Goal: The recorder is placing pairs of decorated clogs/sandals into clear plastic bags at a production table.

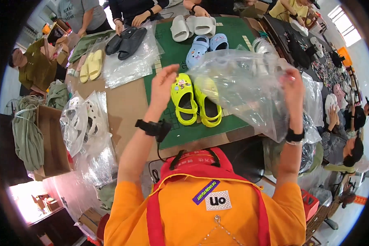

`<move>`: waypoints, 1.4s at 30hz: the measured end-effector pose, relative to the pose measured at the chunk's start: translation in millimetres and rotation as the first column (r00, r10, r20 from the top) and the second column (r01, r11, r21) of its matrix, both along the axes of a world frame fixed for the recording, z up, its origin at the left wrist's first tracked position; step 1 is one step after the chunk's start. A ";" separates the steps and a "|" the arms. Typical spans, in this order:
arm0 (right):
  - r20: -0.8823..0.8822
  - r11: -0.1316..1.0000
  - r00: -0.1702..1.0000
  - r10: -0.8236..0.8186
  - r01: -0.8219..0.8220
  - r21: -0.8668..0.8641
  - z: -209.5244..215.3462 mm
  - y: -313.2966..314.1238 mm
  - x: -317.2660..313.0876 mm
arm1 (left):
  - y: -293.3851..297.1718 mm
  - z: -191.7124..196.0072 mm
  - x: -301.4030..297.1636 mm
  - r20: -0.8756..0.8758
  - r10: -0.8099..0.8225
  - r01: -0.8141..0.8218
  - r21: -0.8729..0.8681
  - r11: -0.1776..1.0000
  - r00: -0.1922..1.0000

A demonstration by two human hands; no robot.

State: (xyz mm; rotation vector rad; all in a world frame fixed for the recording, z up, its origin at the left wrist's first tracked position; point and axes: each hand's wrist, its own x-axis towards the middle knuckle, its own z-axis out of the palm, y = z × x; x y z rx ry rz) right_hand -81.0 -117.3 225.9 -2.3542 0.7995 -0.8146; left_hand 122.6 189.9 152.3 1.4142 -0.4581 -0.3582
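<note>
Draw the clear bag [244,88], hanging partly over the lime clogs [187,87] on the green mat [188,137], taut from the pinching right hand [293,87], best catching its edge with the loosely bent, empty fingers of the left hand [163,85]

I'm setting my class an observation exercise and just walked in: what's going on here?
The person's right grip holds a clear plastic bag, which overlaps part of the lime-yellow clogs in this view. They stand side by side on a green mat. The left grip is beside them, with nothing visibly in it. Beyond, a co-worker's hand is at black slides.
</note>
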 end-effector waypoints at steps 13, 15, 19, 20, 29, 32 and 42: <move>-0.136 0.986 0.977 -0.166 0.167 -0.009 -38.1 -31.0 -115.1 | -41.7 -171.3 -45.9 0.279 -0.332 0.017 0.742 0.671 0.901; -0.061 0.980 0.988 -0.144 0.133 -0.150 -57.3 -29.6 -123.0 | -50.3 -187.5 -31.6 -0.099 -0.130 0.159 0.407 0.899 0.987; 0.009 0.994 0.997 -0.077 0.076 0.075 -70.8 -1.2 -79.7 | -33.9 -216.8 -23.2 0.025 -0.060 0.037 0.543 0.839 0.998; 0.033 0.992 0.994 -0.105 0.102 0.076 -79.4 -7.8 -92.9 | -53.6 -198.3 -38.8 0.127 -0.155 0.011 0.740 0.673 0.980; 0.027 0.996 0.998 -0.055 0.052 0.076 -57.4 -5.9 -87.4 | -66.0 -191.8 -47.4 0.291 -0.206 -0.196 0.901 0.386 0.934; 0.049 0.994 0.999 0.001 -0.006 0.107 -54.5 1.5 -71.1 | -50.6 -206.6 -27.6 0.323 -0.264 -0.166 0.860 0.482 0.909; 0.037 0.991 0.999 -0.030 0.025 0.133 -38.4 15.9 -45.2 | -57.1 -192.4 -16.1 0.288 -0.311 -0.111 0.869 0.482 0.906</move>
